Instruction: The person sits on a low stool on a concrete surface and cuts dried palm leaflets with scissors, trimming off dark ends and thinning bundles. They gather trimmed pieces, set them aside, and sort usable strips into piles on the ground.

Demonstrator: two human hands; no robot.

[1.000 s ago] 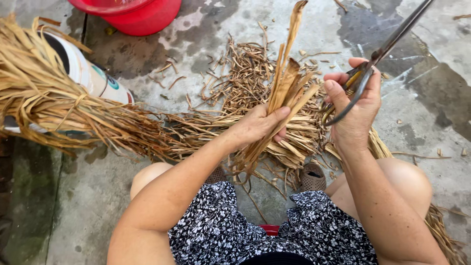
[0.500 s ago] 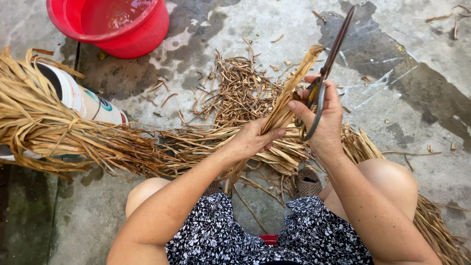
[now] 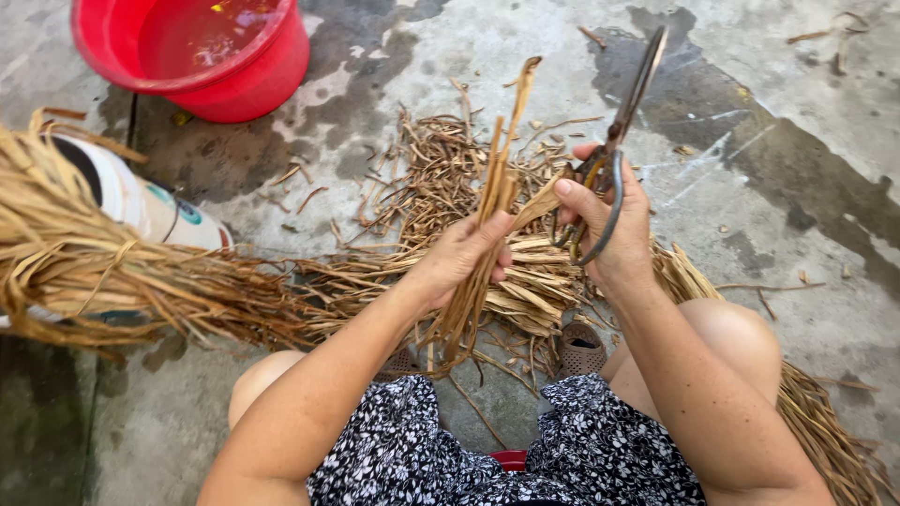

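Head view looks down on wet concrete floor [image 3: 769,187], where a big bundle of dry straw [image 3: 103,272] runs in from the left edge and thins toward the middle, lying across a white bag [image 3: 141,201]. A red tub [image 3: 253,80] with water stands at the top left, well apart from the hands. Cut scraps [image 3: 441,173] litter the floor beyond the hands, and a flatter layer of stalks [image 3: 534,290] lies under them, above the knees.

Left hand [image 3: 464,253] is closed in a fist round a small sheaf [image 3: 487,215], which stands nearly upright, its long axis tilted a little to the right, tips up and butt ends hanging toward the lap. Right hand [image 3: 605,225] sits just to the right of it, fingers through the loops of scissors [image 3: 623,112] whose blades are together and point up and right, away from the sheaf. Its thumb and forefinger also pinch one leaf bent off the sheaf, so the two hands nearly touch.
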